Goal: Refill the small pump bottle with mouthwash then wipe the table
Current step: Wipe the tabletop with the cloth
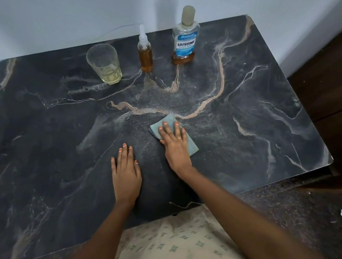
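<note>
Head view: 2 bottles (145,52), 1 glass (104,64).

A pale bluish-white wall (64,17) meets in a corner behind the worktop (254,140), a dark slab with tan and white marble veining. Dark brown wooden furniture (334,90) stands close on the right, and a dark speckled floor (284,205) shows below the near edge

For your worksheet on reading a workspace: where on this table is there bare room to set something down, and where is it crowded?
Bare: the table to the right of the cloth, the left side beyond the left hand, and the band between the hands and the far row. Crowded: the far edge, where the glass, small pump bottle and mouthwash bottle stand, and the middle, under the right hand.
</note>
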{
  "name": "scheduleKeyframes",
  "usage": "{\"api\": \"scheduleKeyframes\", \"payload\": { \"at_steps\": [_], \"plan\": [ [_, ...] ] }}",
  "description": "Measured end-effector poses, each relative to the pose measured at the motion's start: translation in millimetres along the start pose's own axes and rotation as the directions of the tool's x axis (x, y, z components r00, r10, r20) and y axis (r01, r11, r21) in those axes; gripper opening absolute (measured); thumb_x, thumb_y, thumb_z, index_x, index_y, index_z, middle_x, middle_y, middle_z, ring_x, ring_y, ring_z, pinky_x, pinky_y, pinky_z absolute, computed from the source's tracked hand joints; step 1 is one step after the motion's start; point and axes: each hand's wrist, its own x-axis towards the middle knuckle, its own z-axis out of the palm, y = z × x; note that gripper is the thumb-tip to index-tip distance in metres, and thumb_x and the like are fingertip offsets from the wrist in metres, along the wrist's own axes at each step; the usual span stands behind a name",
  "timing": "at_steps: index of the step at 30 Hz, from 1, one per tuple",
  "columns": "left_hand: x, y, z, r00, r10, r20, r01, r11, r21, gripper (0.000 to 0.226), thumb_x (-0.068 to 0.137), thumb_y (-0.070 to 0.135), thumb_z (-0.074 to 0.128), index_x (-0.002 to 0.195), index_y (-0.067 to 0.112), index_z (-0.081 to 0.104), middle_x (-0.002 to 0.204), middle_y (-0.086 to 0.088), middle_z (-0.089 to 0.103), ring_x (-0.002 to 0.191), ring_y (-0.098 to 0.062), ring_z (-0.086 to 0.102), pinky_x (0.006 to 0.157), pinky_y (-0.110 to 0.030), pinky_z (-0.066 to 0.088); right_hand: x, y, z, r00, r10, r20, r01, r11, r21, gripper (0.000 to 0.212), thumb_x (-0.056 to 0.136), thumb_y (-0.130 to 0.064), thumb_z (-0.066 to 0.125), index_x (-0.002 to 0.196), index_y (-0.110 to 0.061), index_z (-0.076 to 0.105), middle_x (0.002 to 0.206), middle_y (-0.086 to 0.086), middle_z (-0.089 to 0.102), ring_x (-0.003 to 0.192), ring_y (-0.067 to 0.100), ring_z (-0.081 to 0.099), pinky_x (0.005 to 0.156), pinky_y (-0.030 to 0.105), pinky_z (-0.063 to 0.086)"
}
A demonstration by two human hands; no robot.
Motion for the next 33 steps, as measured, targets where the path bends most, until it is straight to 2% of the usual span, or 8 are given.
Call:
{"api": "scheduleKeyframes", "payload": {
  "at_steps": [4, 8, 11, 15, 17, 20, 26, 33],
  "plan": [
    [10.2, 21.1, -1.4, 0.998, 0.060, 0.025, -0.059, 0.997, -0.039, 0.045, 0.092, 0.015, 0.044, 0.136, 0.006, 0.037, 0.148, -0.011, 0.031, 0.140, -0.022, 0.019, 0.115, -0.038, 0.005, -3.2, 0.0, -6.8, 0.997, -0.041, 0.061, 0.041, 0.999, 0.016, 0.046, 0.099, -0.018, 0.033, 0.143, -0.015, 0.021, 0.155, 0.002, 0.010, 0.142, 0.026, -0.007, 0.113, 0.039, -0.011],
    [21.3, 47.7, 1.6, 0.994, 0.102, 0.045, -0.096, 0.988, -0.123, 0.044, 0.092, 0.021, 0.045, 0.134, 0.006, 0.040, 0.149, -0.010, 0.029, 0.141, -0.020, 0.014, 0.114, -0.032, 0.001, -7.0, 11.3, -26.5, 0.999, 0.037, -0.027, -0.030, 0.976, 0.213, 0.036, 0.096, -0.016, 0.042, 0.131, -0.011, 0.045, 0.150, 0.007, 0.026, 0.141, 0.022, 0.015, 0.116, 0.037, 0.010],
    [25.1, 66.3, 3.7, 0.998, 0.019, 0.058, -0.003, 0.961, -0.278, 0.046, 0.092, 0.024, 0.048, 0.133, 0.004, 0.041, 0.150, -0.010, 0.027, 0.142, -0.020, 0.010, 0.114, -0.031, 0.007, -12.1, 24.6, -39.3, 0.978, 0.183, -0.102, -0.145, 0.942, 0.302, 0.033, 0.091, -0.006, 0.048, 0.124, -0.007, 0.051, 0.140, 0.009, 0.043, 0.131, 0.023, 0.036, 0.110, 0.036, 0.030],
    [25.3, 81.1, 2.3, 0.990, -0.135, 0.051, 0.142, 0.856, -0.496, 0.038, 0.090, 0.023, 0.052, 0.124, 0.005, 0.052, 0.148, -0.007, 0.029, 0.139, -0.019, 0.019, 0.106, -0.021, 0.015, -8.5, 29.9, -47.5, 0.973, 0.218, -0.079, -0.181, 0.927, 0.329, 0.033, 0.087, -0.003, 0.055, 0.120, -0.008, 0.054, 0.123, 0.008, 0.054, 0.115, 0.023, 0.049, 0.099, 0.036, 0.042],
    [27.8, 85.4, 0.1, 0.980, -0.195, 0.044, 0.186, 0.811, -0.554, 0.035, 0.088, 0.022, 0.056, 0.118, 0.004, 0.056, 0.137, -0.007, 0.040, 0.126, -0.022, 0.039, 0.103, -0.025, 0.030, -3.7, 28.9, -49.1, 0.967, 0.244, -0.067, -0.203, 0.905, 0.374, 0.033, 0.084, -0.001, 0.058, 0.117, -0.008, 0.056, 0.118, 0.009, 0.055, 0.108, 0.022, 0.052, 0.096, 0.033, 0.044],
    [34.1, 88.7, -5.5, 0.965, -0.241, 0.099, 0.250, 0.749, -0.613, 0.038, 0.084, 0.020, 0.062, 0.119, 0.007, 0.053, 0.120, -0.007, 0.051, 0.103, -0.021, 0.055, 0.088, -0.036, 0.049, 2.8, 26.3, -49.3, 0.965, 0.259, -0.032, -0.224, 0.885, 0.407, 0.028, 0.081, 0.002, 0.061, 0.107, -0.009, 0.063, 0.110, 0.008, 0.057, 0.092, 0.013, 0.055, 0.082, 0.014, 0.043],
    [49.2, 69.5, -17.9, 0.939, -0.336, 0.075, 0.305, 0.708, -0.637, 0.032, 0.082, 0.013, 0.064, 0.113, 0.013, 0.058, 0.100, -0.007, 0.066, 0.085, -0.016, 0.060, 0.070, -0.024, 0.045, 18.0, 8.8, -43.4, 0.974, 0.227, 0.020, -0.213, 0.876, 0.433, 0.018, 0.076, 0.001, 0.068, 0.092, -0.006, 0.069, 0.100, 0.010, 0.062, 0.074, 0.007, 0.050, 0.063, -0.003, 0.037],
    [81.7, 26.5, -43.0, 0.906, -0.423, -0.014, 0.310, 0.686, -0.658, 0.030, 0.088, 0.007, 0.053, 0.117, 0.007, 0.059, 0.107, -0.013, 0.066, 0.090, -0.019, 0.060, 0.077, -0.029, 0.047, 58.4, -39.7, -29.6, 0.989, 0.137, 0.053, -0.146, 0.875, 0.461, 0.020, 0.076, 0.001, 0.068, 0.095, -0.004, 0.067, 0.101, 0.011, 0.061, 0.066, -0.001, 0.046, 0.062, -0.005, 0.035]
  ]
}}
